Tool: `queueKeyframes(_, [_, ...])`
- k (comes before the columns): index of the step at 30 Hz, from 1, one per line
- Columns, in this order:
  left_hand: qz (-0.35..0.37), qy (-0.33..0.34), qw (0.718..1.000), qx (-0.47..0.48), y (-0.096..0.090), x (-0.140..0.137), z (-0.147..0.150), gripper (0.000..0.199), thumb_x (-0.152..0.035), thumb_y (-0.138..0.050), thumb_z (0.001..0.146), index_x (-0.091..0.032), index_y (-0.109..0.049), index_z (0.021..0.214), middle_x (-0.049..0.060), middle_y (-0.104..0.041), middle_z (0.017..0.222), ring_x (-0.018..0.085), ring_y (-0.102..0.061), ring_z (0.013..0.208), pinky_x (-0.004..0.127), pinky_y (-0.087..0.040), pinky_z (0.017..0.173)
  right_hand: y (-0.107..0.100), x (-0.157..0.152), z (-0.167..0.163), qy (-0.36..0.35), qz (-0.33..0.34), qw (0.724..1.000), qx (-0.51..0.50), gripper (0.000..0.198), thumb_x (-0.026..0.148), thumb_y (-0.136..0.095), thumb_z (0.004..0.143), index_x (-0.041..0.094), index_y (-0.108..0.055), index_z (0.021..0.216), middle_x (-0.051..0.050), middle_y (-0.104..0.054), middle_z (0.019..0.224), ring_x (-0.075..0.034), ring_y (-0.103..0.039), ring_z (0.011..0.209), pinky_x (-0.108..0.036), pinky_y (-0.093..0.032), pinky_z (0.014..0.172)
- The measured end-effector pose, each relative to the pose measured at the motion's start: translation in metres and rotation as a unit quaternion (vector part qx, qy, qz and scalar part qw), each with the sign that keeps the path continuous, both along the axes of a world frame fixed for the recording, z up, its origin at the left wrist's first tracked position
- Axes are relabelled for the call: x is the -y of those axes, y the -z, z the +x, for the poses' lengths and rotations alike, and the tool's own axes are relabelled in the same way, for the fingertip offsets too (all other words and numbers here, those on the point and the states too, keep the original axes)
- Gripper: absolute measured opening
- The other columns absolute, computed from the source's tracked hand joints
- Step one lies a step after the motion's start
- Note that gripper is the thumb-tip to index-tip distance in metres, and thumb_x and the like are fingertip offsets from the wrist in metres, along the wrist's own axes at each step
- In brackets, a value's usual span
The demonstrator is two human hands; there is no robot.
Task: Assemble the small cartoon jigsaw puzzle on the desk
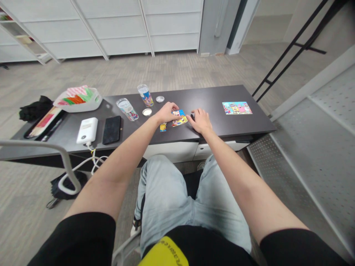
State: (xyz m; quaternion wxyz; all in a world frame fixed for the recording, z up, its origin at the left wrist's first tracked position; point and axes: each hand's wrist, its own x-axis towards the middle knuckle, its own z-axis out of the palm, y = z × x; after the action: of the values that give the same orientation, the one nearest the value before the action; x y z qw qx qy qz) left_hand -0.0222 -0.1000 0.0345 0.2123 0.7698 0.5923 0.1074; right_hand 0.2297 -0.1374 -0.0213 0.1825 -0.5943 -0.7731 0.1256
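Observation:
A small cartoon jigsaw puzzle [181, 121] in blue, yellow and red lies on the dark table in front of me. My left hand [167, 113] bends over its left side, thumb and fingers pressed on it. Just below that hand is a loose yellow puzzle piece [163, 127]. At the puzzle's right edge, my right hand [201, 122] rests on the tabletop with its fingers spread, holding nothing visible; the thumb points toward the puzzle. Farther right lies a flat picture card [237, 108] with cartoon figures.
Two clear printed cylinders [127, 109] [145, 95] stand left of my hands, near two round lids [147, 112] [160, 99]. Farther left are a black phone [111, 130], a white power bank [87, 130] with a cable, and a white basket [83, 107] of coloured items.

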Motion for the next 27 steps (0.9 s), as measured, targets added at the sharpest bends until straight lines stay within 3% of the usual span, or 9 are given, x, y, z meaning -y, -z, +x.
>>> queueKeyframes(4, [-0.02, -0.005, 0.998, -0.06, 0.002, 0.002, 0.006, 0.133, -0.079, -0.112, 0.064, -0.025, -0.069, 0.178, 0.024, -0.058, 0.19, 0.053, -0.052, 0.181, 0.061, -0.042, 0.154, 0.0, 0.0, 0.0, 0.0, -0.001, 1.0, -0.003, 0.059, 0.056, -0.053, 0.135, 0.016, -0.078, 0.17, -0.028, -0.075, 0.176, -0.048, -0.067, 0.162, -0.063, -0.05, 0.141])
queueKeyframes(7, [-0.04, -0.02, 0.994, -0.102, 0.001, 0.003, 0.012, 0.15, -0.091, -0.114, 0.053, -0.02, -0.067, 0.177, 0.032, -0.054, 0.192, 0.061, -0.047, 0.181, 0.068, -0.036, 0.155, 0.0, 0.0, 0.0, 0.0, 0.001, 1.0, -0.003, 0.059, 0.056, -0.053, 0.136, 0.015, -0.078, 0.17, -0.028, -0.076, 0.176, -0.048, -0.068, 0.162, -0.064, -0.05, 0.141])
queueKeyframes(14, [-0.074, -0.037, 0.987, -0.136, -0.009, -0.009, 0.03, 0.162, -0.099, -0.115, 0.042, -0.021, -0.063, 0.174, 0.034, -0.056, 0.189, 0.063, -0.052, 0.178, 0.072, -0.044, 0.149, 0.002, -0.001, 0.0, 0.001, 0.002, 1.0, -0.002, 0.057, 0.055, -0.053, 0.136, 0.016, -0.078, 0.169, -0.027, -0.075, 0.177, -0.047, -0.068, 0.163, -0.061, -0.051, 0.141])
queueKeyframes(19, [-0.104, -0.021, 0.985, -0.139, -0.015, -0.016, 0.037, 0.174, -0.097, -0.116, 0.042, -0.012, -0.054, 0.181, 0.038, -0.057, 0.187, 0.06, -0.057, 0.177, 0.062, -0.049, 0.149, 0.0, -0.001, 0.0, -0.001, -0.001, 1.0, -0.002, 0.062, 0.057, -0.054, 0.136, 0.012, -0.077, 0.171, -0.029, -0.074, 0.175, -0.048, -0.068, 0.163, -0.06, -0.051, 0.14])
queueKeyframes(27, [-0.111, -0.022, 0.984, -0.141, -0.01, -0.015, 0.03, 0.155, -0.096, -0.117, 0.034, -0.025, -0.071, 0.163, 0.03, -0.058, 0.183, 0.061, -0.058, 0.173, 0.066, -0.055, 0.144, 0.001, -0.001, 0.0, -0.002, -0.002, 1.0, -0.004, 0.059, 0.057, -0.052, 0.135, 0.019, -0.077, 0.172, -0.026, -0.075, 0.178, -0.049, -0.068, 0.163, -0.064, -0.051, 0.141])
